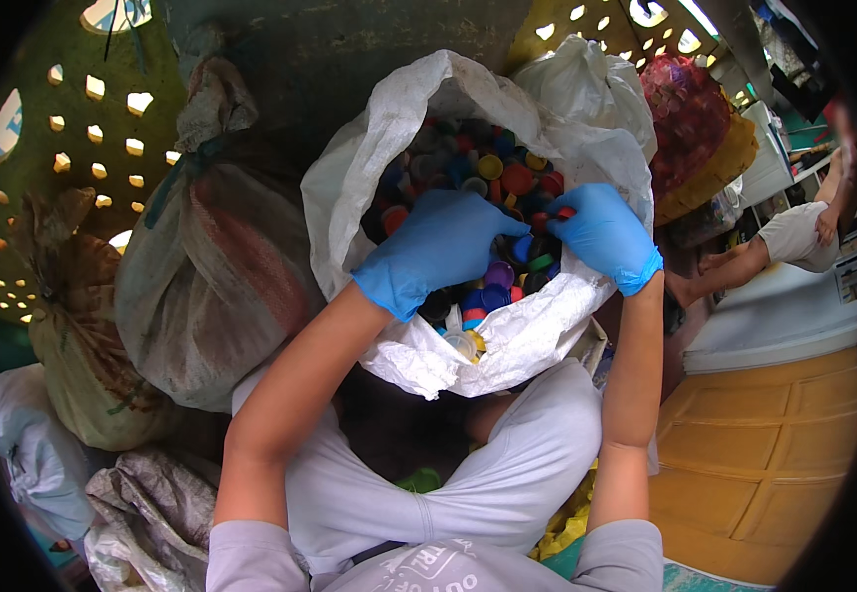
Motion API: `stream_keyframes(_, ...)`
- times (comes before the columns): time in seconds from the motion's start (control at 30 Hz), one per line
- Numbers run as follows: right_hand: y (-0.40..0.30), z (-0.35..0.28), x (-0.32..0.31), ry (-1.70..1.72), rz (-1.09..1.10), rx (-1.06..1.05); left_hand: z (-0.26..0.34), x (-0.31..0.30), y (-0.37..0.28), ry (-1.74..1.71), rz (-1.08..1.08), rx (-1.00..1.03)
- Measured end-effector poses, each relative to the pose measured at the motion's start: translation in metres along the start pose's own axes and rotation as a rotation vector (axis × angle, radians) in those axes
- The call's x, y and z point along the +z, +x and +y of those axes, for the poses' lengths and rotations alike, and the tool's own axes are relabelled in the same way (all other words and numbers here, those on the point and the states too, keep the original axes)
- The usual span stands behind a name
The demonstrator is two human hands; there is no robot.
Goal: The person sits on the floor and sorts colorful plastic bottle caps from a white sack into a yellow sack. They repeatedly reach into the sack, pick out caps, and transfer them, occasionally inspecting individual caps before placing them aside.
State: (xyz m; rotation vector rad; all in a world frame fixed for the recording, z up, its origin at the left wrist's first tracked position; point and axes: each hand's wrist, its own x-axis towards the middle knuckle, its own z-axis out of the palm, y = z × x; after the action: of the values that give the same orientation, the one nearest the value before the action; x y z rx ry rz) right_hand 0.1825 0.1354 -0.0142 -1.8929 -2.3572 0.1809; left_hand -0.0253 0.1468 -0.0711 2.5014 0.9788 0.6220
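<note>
Before me stands an open white woven plastic sack [406, 96], its rim folded unevenly outward. Inside lies a heap of plastic bottle caps [498, 275] in red, blue, purple, yellow, green and black. My left hand [443, 240], in a blue disposable glove, rests over the caps on the sack's left side. Its thumb points right, and the other fingertips are hidden from me. On the right, my right hand [606, 235], gloved the same way, pinches a red bottle cap [566, 213] between thumb and finger just above the heap.
Tied, stained sacks [214, 296] crowd the left side. Behind the open sack are a knotted white sack [580, 89] and a red mesh bag [683, 126] of items. A person's bare legs [724, 274] show at right, beyond a yellow panelled door [761, 459].
</note>
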Motion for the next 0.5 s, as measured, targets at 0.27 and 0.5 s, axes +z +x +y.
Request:
stream_keyframes(0.27,-0.002,-0.003,-0.015,0.332,0.046,0.049,0.002,0.002,0.006,-0.124,-0.106,0.013)
stream_keyframes(0.5,0.002,-0.008,-0.011,0.431,0.057,0.069,0.006,0.004,0.011,-0.080,-0.115,0.000)
